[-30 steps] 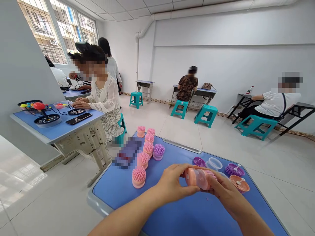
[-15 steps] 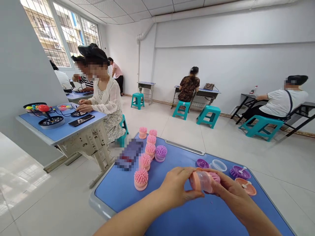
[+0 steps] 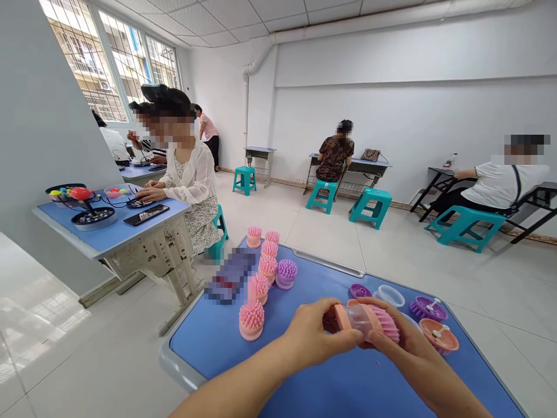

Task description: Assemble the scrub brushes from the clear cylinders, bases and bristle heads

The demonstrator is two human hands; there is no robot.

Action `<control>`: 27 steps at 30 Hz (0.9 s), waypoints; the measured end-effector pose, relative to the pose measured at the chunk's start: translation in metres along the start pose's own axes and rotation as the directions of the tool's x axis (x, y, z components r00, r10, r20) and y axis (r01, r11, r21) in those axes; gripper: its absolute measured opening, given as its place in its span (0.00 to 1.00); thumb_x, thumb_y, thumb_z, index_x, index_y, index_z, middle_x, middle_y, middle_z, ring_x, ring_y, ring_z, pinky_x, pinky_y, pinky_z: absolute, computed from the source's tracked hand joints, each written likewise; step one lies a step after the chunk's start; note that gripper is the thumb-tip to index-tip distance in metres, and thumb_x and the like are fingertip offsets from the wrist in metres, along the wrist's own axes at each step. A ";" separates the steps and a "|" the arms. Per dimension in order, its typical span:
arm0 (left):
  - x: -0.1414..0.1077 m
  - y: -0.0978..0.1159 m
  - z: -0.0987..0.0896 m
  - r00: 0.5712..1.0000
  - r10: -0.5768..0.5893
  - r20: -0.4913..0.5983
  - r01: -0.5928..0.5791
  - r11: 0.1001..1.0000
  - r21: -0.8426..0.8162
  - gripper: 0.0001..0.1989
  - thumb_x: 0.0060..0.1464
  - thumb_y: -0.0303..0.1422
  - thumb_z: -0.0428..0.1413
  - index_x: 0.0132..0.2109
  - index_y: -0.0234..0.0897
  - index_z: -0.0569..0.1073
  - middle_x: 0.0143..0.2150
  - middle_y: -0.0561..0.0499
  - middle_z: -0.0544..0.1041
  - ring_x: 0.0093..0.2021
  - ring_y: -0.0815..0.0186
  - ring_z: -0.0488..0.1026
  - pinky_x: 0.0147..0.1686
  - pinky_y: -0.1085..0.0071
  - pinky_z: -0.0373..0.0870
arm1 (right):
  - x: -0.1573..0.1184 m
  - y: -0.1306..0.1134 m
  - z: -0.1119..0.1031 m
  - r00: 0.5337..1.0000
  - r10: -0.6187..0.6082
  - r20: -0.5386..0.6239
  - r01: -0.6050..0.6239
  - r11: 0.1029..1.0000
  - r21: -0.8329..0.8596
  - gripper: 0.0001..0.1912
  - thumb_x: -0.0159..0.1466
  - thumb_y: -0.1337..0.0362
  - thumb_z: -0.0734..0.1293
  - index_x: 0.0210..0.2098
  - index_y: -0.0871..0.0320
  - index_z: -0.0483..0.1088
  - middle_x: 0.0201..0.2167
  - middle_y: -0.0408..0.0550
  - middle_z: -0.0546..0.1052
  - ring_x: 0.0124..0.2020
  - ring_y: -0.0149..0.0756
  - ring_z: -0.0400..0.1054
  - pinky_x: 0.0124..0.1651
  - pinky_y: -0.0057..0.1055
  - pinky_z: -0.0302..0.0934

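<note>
Above the right half of the blue table, both hands hold a brush (image 3: pixel 360 319) with a peach cap, a clear middle and pink bristles, lying on its side. My left hand (image 3: pixel 319 331) grips the peach cap end, its thumb along the lower edge. Around the bristle end, my right hand (image 3: pixel 404 339) is closed with its thumb pressed on the peach rim. Behind the hands lie a purple ring-shaped part (image 3: pixel 360 291) and a clear ring (image 3: pixel 389 295). Right of them rest a purple bristle head (image 3: pixel 429 308) and a peach one (image 3: pixel 439 335), each with a white stem.
Several pink brushes (image 3: pixel 251 319) stand bristles up in a row on the left, beside a purple brush (image 3: pixel 286 274). A blurred flat object (image 3: pixel 230 276) lies near the table's (image 3: pixel 209 348) left edge. A person (image 3: pixel 191 174) sits at another desk, left.
My left thumb has come up against the brush's cap. The brush has shifted slightly right, and more of its pink bristles show. The view has moved a little.
</note>
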State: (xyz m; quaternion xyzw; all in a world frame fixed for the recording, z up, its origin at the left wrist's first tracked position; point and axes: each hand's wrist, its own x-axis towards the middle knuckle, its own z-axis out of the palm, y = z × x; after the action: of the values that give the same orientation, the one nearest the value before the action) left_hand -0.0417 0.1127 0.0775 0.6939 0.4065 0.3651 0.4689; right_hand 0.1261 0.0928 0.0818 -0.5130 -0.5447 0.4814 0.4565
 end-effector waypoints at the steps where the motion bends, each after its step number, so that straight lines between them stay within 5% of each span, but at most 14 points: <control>1: 0.000 0.000 0.000 1.000 0.023 0.000 -0.023 1.000 0.015 0.15 0.45 0.37 0.58 0.41 0.35 0.72 0.32 0.53 0.76 0.31 0.66 0.72 0.31 0.73 0.70 | 0.001 0.000 0.000 1.000 -0.004 0.001 0.004 1.000 -0.003 0.25 0.52 0.50 0.69 0.47 0.52 0.65 0.32 0.47 0.73 0.29 0.38 0.68 0.35 0.36 0.68; 10: 0.004 -0.014 0.007 0.934 0.347 -0.084 -0.289 0.873 0.394 0.28 0.39 0.40 0.64 0.48 0.37 0.69 0.42 0.46 0.77 0.41 0.57 0.74 0.42 0.63 0.69 | 0.002 -0.005 0.005 0.999 0.039 -0.032 -0.038 0.999 0.026 0.21 0.51 0.49 0.69 0.39 0.55 0.68 0.23 0.43 0.71 0.24 0.34 0.64 0.27 0.32 0.64; 17: 0.006 -0.024 0.011 0.838 0.532 -0.122 -0.418 0.769 0.484 0.23 0.41 0.32 0.62 0.47 0.33 0.68 0.43 0.43 0.77 0.42 0.56 0.74 0.43 0.63 0.70 | 0.002 -0.005 0.011 0.996 0.066 -0.063 -0.059 0.992 0.111 0.23 0.50 0.49 0.70 0.39 0.57 0.69 0.23 0.43 0.71 0.22 0.32 0.63 0.27 0.31 0.64; 20: 0.005 -0.018 0.010 0.884 0.440 -0.157 -0.334 0.830 0.447 0.22 0.39 0.31 0.62 0.45 0.34 0.69 0.41 0.44 0.77 0.40 0.56 0.73 0.42 0.62 0.69 | 0.001 -0.004 0.013 0.992 0.094 -0.087 -0.082 0.987 0.135 0.26 0.49 0.47 0.70 0.42 0.56 0.68 0.24 0.43 0.71 0.24 0.34 0.64 0.29 0.34 0.64; 23: 0.002 -0.008 0.006 0.975 0.150 -0.166 -0.106 0.963 0.250 0.19 0.40 0.36 0.61 0.42 0.36 0.70 0.36 0.48 0.77 0.35 0.60 0.72 0.37 0.65 0.70 | 0.000 -0.004 0.016 0.992 0.087 -0.093 -0.073 0.987 0.144 0.32 0.48 0.46 0.70 0.49 0.53 0.64 0.25 0.43 0.71 0.24 0.35 0.63 0.30 0.35 0.63; 27: 0.002 -0.004 0.001 0.990 -0.140 0.034 0.142 0.988 -0.065 0.16 0.47 0.40 0.55 0.41 0.34 0.69 0.31 0.52 0.75 0.29 0.67 0.70 0.25 0.74 0.65 | 0.000 -0.005 0.020 0.994 0.042 -0.103 -0.030 0.993 0.118 0.31 0.51 0.48 0.69 0.50 0.54 0.63 0.18 0.39 0.67 0.21 0.33 0.59 0.26 0.32 0.57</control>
State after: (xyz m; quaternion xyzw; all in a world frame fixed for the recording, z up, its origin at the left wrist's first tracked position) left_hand -0.0409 0.1150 0.0733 0.6527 0.4349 0.3342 0.5226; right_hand 0.1059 0.0914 0.0839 -0.5199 -0.4816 0.4928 0.5050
